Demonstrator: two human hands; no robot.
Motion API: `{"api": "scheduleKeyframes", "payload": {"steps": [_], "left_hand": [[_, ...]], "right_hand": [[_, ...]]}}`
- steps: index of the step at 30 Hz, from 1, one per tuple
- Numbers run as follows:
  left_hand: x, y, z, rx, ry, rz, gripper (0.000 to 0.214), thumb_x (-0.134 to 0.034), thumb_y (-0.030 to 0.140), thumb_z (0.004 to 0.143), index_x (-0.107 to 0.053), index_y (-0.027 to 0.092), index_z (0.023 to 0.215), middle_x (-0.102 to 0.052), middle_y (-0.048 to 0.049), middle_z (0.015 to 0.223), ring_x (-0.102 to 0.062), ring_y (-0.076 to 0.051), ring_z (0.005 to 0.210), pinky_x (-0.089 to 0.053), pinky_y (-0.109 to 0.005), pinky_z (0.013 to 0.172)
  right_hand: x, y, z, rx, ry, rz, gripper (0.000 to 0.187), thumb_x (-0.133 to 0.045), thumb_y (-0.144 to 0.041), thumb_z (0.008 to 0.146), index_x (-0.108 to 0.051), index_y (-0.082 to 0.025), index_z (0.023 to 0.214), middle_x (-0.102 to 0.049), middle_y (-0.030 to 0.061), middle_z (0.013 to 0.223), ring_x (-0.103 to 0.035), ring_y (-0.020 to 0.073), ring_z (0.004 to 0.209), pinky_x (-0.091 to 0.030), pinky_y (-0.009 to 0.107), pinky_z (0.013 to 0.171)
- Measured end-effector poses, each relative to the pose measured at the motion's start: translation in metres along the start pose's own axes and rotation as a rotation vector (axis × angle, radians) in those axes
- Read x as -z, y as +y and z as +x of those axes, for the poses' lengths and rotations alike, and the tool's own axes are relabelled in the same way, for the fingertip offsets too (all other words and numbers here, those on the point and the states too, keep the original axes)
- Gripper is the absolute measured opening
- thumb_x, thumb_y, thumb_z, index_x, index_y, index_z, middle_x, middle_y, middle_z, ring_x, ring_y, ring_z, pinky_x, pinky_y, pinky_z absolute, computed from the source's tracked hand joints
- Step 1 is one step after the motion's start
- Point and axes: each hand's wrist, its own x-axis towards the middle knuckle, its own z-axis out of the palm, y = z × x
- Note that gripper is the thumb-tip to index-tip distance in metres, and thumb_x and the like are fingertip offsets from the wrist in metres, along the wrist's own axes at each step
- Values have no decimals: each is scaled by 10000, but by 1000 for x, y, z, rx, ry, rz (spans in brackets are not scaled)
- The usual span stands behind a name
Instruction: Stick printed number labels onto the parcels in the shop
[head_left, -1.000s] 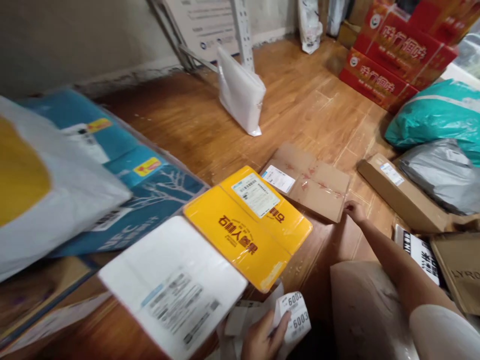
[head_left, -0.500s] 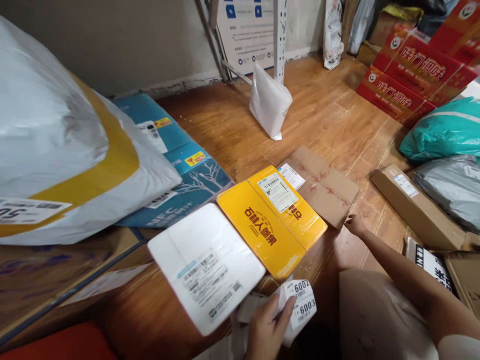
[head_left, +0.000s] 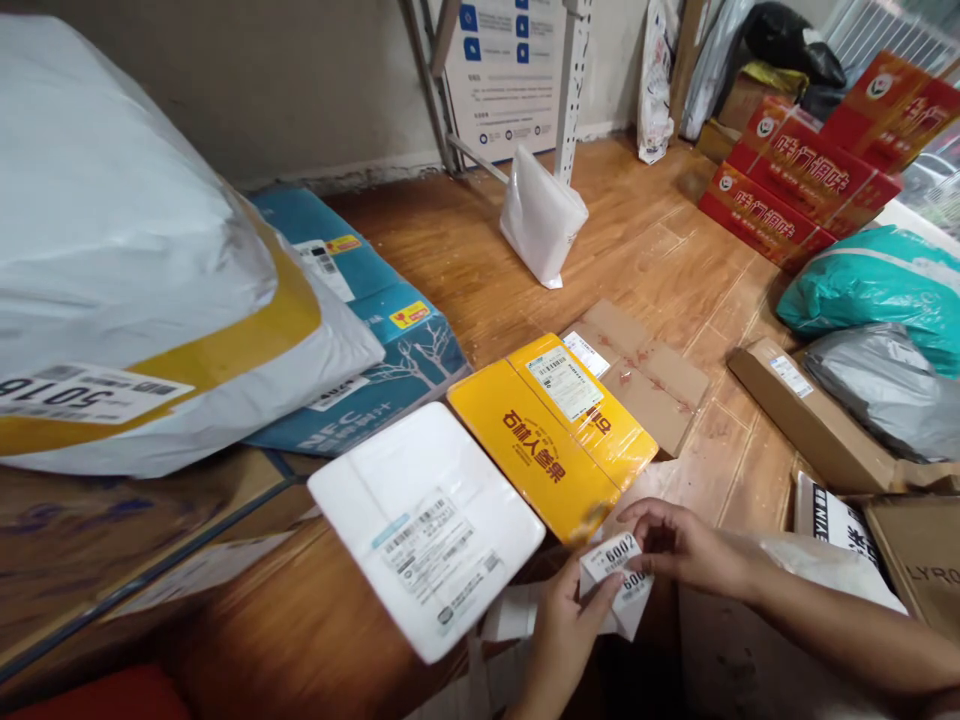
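Note:
My left hand (head_left: 564, 625) is closed on a strip of white number labels (head_left: 616, 582) printed with 6002 and another number below. My right hand (head_left: 679, 548) pinches the top label of that strip with thumb and fingertips. Both hands hover low, just in front of a yellow flat box (head_left: 551, 435) with a shipping label. A white flat parcel (head_left: 425, 522) lies to the left of the yellow box. A brown cardboard box (head_left: 646, 375) lies behind the yellow one on the wooden floor.
A large white and yellow bag (head_left: 135, 290) rests on a blue box (head_left: 375, 330) at left. A white pouch (head_left: 541, 215) leans on a shelf post. Red cartons (head_left: 795, 175), a teal bag (head_left: 870, 280), a grey bag (head_left: 889, 385) and a long brown box (head_left: 810, 415) crowd the right.
My right hand has come back from the brown cardboard box to the label strip and pinched it. The view has swung left and up slightly.

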Motion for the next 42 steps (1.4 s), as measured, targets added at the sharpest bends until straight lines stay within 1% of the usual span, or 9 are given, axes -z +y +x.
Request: {"api": "scheduleKeyframes", "payload": {"steps": [3, 7, 12, 18, 24, 27, 32, 35, 42], "left_hand": [[6, 6, 1, 57, -147, 12, 422, -653, 555, 792, -791, 168, 887, -780, -91, 866, -702, -253, 811, -558, -335, 795], [10, 4, 2, 193, -357, -51, 466, -639, 580, 788, -776, 160, 937, -766, -77, 853, -681, -249, 837, -524, -348, 828], [4, -23, -9, 264, -125, -176, 565, -664, 657, 691, -726, 147, 926, -725, -74, 789, -652, -236, 760, -516, -332, 722], [5, -36, -37, 273, 154, 22, 580, -489, 727, 740, -676, 178, 749, -691, -66, 681, -635, -231, 690, -471, -316, 637], [16, -57, -38, 290, 76, 161, 475, -599, 579, 721, -711, 157, 907, -760, -90, 825, -695, -268, 795, -500, -312, 670], [18, -73, -33, 292, 17, 278, 359, -605, 496, 749, -713, 155, 777, -748, -96, 742, -697, -276, 756, -475, -313, 636], [25, -94, -44, 192, -94, 378, 271, -662, 445, 675, -646, 198, 565, -662, -53, 575, -638, -246, 629, -433, -319, 624], [35, -102, -54, 88, -100, 366, 339, -619, 507, 687, -605, 211, 523, -695, -87, 700, -658, -265, 752, -471, -354, 747], [63, -105, -66, 21, 70, 254, 410, -509, 565, 787, -660, 204, 911, -739, -127, 1010, -664, -291, 1002, -498, -396, 907]], "right_hand": [[-5, 7, -7, 24, 63, -112, 351, -805, -463, 745, -698, -187, 933, -656, 42, 916, -615, 157, 812, -498, 271, 713], [-18, 14, -11, -86, 103, -57, 359, -832, -476, 692, -672, -167, 781, -653, 15, 768, -582, 130, 677, -467, 258, 629], [-35, 27, -5, -209, 151, 170, 490, -927, -487, 486, -660, -160, 735, -668, -13, 706, -590, 118, 650, -481, 267, 660], [-57, 47, -2, -298, 192, 277, 535, -937, -513, 419, -679, -162, 729, -694, -9, 692, -611, 122, 627, -502, 270, 642], [-80, 91, 7, -202, 352, 169, 596, -850, -683, 455, -673, -162, 682, -670, 19, 640, -580, 136, 555, -486, 287, 547], [-72, 107, 20, -81, 494, 94, 625, -813, -740, 436, -656, -168, 632, -651, 26, 610, -565, 149, 561, -489, 318, 581], [-26, 112, 50, 91, 711, -42, 575, -767, -734, 511, -640, -192, 656, -668, 43, 699, -580, 183, 679, -502, 356, 713], [-9, 113, 64, 154, 751, -96, 568, -768, -718, 501, -625, -190, 657, -666, 54, 723, -587, 191, 693, -514, 367, 733], [-19, 119, 59, 205, 979, -150, 567, -664, -745, 608, -512, -226, 778, -580, 41, 827, -557, 206, 819, -504, 372, 763]]}}
